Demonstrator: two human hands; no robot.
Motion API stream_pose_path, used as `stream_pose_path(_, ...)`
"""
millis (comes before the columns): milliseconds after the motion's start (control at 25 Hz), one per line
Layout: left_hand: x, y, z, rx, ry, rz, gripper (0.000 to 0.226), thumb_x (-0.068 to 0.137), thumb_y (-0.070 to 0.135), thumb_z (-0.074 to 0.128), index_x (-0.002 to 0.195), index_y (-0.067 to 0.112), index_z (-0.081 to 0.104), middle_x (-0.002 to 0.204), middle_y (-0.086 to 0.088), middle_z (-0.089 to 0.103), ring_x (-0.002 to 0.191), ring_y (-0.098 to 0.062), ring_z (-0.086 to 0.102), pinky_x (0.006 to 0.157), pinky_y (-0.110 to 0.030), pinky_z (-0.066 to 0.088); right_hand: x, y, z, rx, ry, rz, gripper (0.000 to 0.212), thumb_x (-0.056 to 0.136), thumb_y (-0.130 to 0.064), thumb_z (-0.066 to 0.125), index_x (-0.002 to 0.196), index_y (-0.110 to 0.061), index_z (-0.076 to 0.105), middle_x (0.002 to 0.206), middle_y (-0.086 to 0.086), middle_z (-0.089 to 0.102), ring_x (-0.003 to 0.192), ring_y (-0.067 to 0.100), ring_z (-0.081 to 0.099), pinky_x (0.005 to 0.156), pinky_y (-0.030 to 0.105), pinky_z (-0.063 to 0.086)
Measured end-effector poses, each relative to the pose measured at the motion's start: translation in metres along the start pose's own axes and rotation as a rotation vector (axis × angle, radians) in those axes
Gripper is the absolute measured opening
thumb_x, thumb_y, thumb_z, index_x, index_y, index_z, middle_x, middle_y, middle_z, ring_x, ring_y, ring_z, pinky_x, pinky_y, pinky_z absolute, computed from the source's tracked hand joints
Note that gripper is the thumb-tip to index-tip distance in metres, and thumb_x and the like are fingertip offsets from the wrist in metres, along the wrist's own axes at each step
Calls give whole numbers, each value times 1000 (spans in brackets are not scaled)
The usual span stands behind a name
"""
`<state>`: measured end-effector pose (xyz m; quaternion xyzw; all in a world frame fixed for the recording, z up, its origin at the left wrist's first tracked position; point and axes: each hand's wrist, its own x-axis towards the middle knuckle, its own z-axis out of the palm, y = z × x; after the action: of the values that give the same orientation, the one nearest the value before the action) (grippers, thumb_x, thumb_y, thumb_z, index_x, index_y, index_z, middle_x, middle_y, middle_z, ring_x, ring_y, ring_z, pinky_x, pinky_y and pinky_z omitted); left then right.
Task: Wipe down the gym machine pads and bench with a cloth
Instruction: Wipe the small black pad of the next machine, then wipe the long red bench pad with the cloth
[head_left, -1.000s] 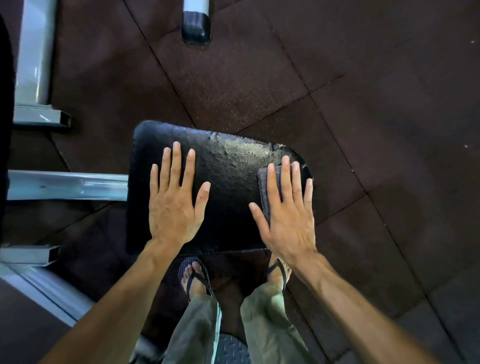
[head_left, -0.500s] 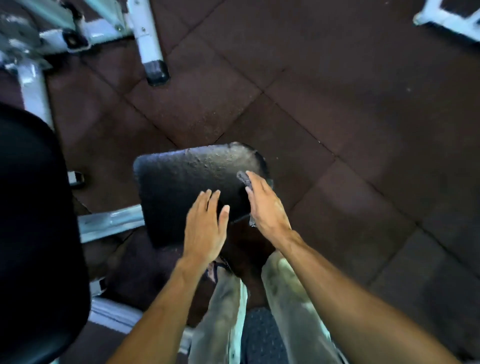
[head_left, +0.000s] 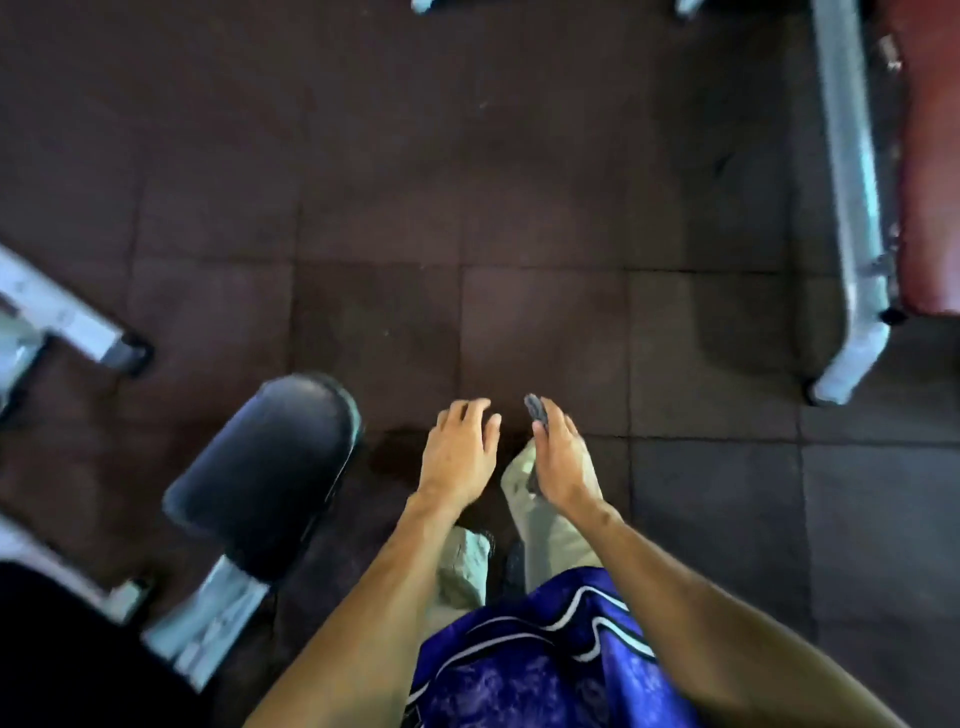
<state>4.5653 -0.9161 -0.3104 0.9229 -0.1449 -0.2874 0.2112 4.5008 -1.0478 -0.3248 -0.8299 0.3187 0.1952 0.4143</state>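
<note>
Right hand (head_left: 563, 457) grips cloth (head_left: 536, 409); left hand (head_left: 457, 452) relaxed, empty; both beyond black pad (head_left: 265, 467) edge, over bare floor (head_left: 519, 208).

Most of the cloth (head_left: 536, 410) is hidden under my right hand (head_left: 561, 457); only a dark end shows past my fingertips, so my grip cannot be determined. Motion blur smears the black seat pad (head_left: 265, 467) and its outline. The red bench (head_left: 930, 182) is cut off by the right edge. My feet are hidden behind my trouser legs (head_left: 540, 525).
</note>
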Motion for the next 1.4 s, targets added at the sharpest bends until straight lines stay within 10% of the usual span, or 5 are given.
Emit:
stream_pose_path(640, 212, 413, 41, 410, -322, 719, 43, 101, 40, 37, 136, 19, 50, 135, -3, 55, 124, -25, 52, 103, -41, 43, 103, 127, -327, 575, 726, 389, 41, 104, -26, 39, 144, -16, 40, 142, 6, 52, 125, 24, 55, 102, 32, 41)
stream_pose_path(1280, 438, 719, 129, 717, -567, 1107, 42, 101, 39, 39, 137, 19, 50, 132, -2, 55, 123, -24, 51, 103, -39, 39, 270, 234, -538, 950, 1046, 698, 42, 102, -32, 37, 144, -28, 40, 144, -1, 49, 119, 21, 59, 103, 34, 47)
stream_pose_path(1400, 468, 766, 166, 705, -539, 1135, 40, 100, 38, 42, 133, 19, 53, 130, -1, 57, 120, -23, 54, 101, -39, 41, 295, 272, -567, 964, 1057, 740, 42, 103, -29, 38, 144, -28, 41, 143, -4, 49, 125, 11, 52, 101, 18, 36)
